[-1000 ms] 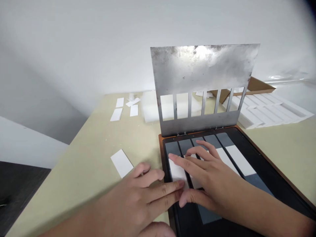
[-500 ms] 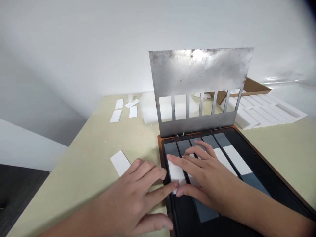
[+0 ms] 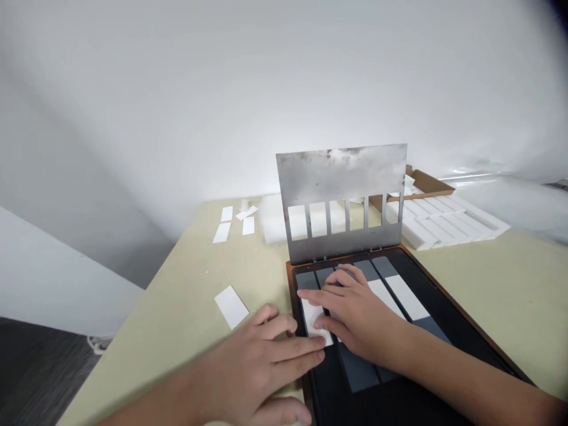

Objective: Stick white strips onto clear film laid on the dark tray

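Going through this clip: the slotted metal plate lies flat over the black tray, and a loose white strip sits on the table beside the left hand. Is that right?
No: the head view shows the slotted metal plate standing upright, hinged at the far edge of the black tray, not lying flat over it. The loose white strip does sit on the table beside the left hand.
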Tool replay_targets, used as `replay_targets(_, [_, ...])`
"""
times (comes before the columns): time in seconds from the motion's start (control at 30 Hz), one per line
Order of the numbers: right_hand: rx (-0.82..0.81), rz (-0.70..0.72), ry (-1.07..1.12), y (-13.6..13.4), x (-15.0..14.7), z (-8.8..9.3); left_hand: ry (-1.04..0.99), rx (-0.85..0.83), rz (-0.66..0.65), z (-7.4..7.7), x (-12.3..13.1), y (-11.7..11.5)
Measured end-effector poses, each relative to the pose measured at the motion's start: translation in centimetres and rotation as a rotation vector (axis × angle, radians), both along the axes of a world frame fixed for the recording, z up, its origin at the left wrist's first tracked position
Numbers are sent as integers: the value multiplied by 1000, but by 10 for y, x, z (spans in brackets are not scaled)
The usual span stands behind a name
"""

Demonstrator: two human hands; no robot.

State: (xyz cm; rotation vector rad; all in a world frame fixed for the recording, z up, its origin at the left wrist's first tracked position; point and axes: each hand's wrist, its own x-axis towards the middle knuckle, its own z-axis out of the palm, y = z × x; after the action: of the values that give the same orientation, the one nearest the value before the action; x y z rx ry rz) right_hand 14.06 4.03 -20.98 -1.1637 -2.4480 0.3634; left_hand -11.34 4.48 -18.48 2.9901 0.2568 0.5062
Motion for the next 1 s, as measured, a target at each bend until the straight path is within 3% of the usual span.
replay_targets(0.3, [-9, 89, -20, 9, 1, 14, 73, -59, 88, -2, -1, 0])
replay_targets(0.57, [17, 53, -29, 5, 5, 8, 35, -57, 148, 5, 4, 2])
replay_targets(0.8, [136, -46, -269, 7, 7, -4, 133, -86, 146, -5, -4, 5])
replay_targets(1.0, [128, -28, -268, 7, 8, -5, 199, -135, 136, -7, -8, 8])
